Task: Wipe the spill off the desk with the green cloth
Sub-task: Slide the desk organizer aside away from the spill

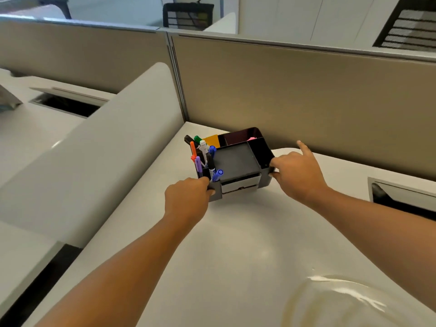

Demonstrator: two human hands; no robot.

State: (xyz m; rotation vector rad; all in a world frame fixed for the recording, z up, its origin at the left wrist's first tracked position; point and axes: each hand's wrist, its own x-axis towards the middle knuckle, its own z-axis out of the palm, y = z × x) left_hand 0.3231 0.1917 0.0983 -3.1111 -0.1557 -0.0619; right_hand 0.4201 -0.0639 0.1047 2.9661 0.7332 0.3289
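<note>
A clear wet spill (335, 293) glistens on the white desk (236, 244) near its front right. No green cloth is in view. A black desk organizer (238, 161) with several coloured markers stands in the desk's far corner. My left hand (188, 197) grips its near left corner. My right hand (297, 171) holds its right side, with the index finger pointing up.
Beige partition panels (306, 102) wall the desk at the back, and a white rounded divider (106, 161) runs along its left. A cable opening (401, 197) is cut into the desk at the right. Neighbouring desks lie to the left.
</note>
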